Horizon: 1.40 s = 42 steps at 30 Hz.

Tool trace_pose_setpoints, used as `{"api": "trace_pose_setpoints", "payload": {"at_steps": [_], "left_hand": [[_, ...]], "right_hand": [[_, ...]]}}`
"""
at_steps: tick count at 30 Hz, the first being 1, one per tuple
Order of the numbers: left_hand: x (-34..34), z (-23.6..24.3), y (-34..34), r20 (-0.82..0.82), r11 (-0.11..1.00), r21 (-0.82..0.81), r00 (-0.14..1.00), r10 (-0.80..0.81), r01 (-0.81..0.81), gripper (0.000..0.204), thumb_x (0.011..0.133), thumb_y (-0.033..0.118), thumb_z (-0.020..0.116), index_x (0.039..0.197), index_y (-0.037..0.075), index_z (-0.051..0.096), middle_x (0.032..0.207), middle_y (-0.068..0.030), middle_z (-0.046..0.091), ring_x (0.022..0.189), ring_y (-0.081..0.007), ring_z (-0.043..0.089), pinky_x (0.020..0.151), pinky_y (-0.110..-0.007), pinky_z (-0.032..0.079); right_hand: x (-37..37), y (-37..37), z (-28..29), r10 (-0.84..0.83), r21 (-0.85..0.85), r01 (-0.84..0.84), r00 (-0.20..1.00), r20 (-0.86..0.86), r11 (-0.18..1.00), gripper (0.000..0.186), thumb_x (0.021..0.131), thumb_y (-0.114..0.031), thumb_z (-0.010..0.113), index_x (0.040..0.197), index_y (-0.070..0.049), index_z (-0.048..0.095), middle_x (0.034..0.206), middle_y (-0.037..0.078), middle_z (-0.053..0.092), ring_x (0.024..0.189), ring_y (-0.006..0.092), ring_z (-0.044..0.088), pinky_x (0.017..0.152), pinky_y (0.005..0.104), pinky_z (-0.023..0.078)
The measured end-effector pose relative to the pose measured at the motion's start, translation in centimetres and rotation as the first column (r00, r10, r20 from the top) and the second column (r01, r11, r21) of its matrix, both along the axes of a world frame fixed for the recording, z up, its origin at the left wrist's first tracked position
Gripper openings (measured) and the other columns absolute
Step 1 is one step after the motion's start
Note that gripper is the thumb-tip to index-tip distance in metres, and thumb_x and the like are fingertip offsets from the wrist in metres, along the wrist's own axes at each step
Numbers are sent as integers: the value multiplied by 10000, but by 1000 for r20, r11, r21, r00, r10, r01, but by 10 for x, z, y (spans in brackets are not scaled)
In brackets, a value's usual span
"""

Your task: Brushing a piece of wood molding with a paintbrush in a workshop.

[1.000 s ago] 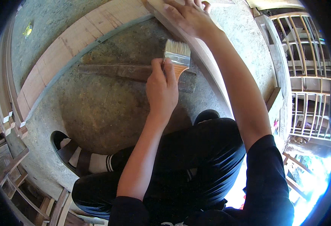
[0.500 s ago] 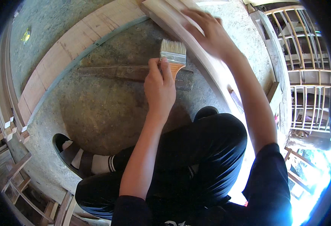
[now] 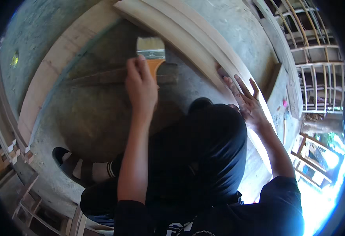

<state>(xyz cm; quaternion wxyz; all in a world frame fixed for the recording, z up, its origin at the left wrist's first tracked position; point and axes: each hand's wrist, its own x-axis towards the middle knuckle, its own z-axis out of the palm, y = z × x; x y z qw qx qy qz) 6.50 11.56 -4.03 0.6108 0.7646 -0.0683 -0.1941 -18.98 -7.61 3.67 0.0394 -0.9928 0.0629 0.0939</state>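
My left hand (image 3: pixel 142 84) is closed round the orange wooden handle of a wide flat paintbrush (image 3: pixel 152 48). Its pale bristles point up and away from me, above the floor and apart from the wood. To the right, a long pale grooved length of wood (image 3: pixel 172 33) runs from the far middle towards my knee. My right hand (image 3: pixel 248 103) rests on the near part of that wood, fingers spread. By its fingertips lies a small dark purplish piece (image 3: pixel 222 73), partly covered; what it is I cannot make out.
A curved pale board (image 3: pixel 58 59) lies on the concrete floor at left. Behind the brush is a dark flat wooden piece (image 3: pixel 101 77). Long strips (image 3: pixel 1 102) stack at the far left. Slatted frames (image 3: pixel 322 84) stand at right. My bent knee (image 3: pixel 223 129) sits beside the grooved wood.
My right hand has come back from the far part of the wood to its near part by the dark piece. The brush, still in my left hand, appears further left as the view shifts.
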Motion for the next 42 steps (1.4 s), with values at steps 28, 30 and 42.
{"api": "trace_pose_setpoints", "payload": {"at_steps": [28, 30, 42], "left_hand": [[0, -15, 4, 130, 997, 73, 991, -38, 29, 425, 1121, 424, 400, 1113, 27, 553, 927, -246, 707, 858, -446, 709, 735, -518, 539], [0, -14, 3, 131, 997, 69, 991, -35, 27, 440, 1121, 434, 389, 1108, 25, 550, 929, -249, 707, 858, -453, 708, 731, -519, 539], [0, -19, 2, 83, 999, 37, 996, -16, 13, 417, 1118, 420, 399, 1058, 31, 539, 875, -261, 709, 834, -474, 704, 712, -554, 531]], "right_hand": [[335, -10, -32, 74, 100, -133, 889, 451, 986, 394, 914, -164, 634, 1297, -77, 672, 1207, 250, 627, 1109, 398, 612, 949, 458, 532], [338, -11, -25, 148, 29, -179, 882, 448, 983, 385, 905, -155, 637, 1279, -71, 675, 1180, 248, 642, 1093, 404, 626, 933, 464, 539], [367, 0, -13, -41, 19, 37, 903, 428, 999, 262, 1012, -276, 562, 1066, -42, 667, 1032, 242, 687, 946, 461, 677, 832, 543, 536]]}}
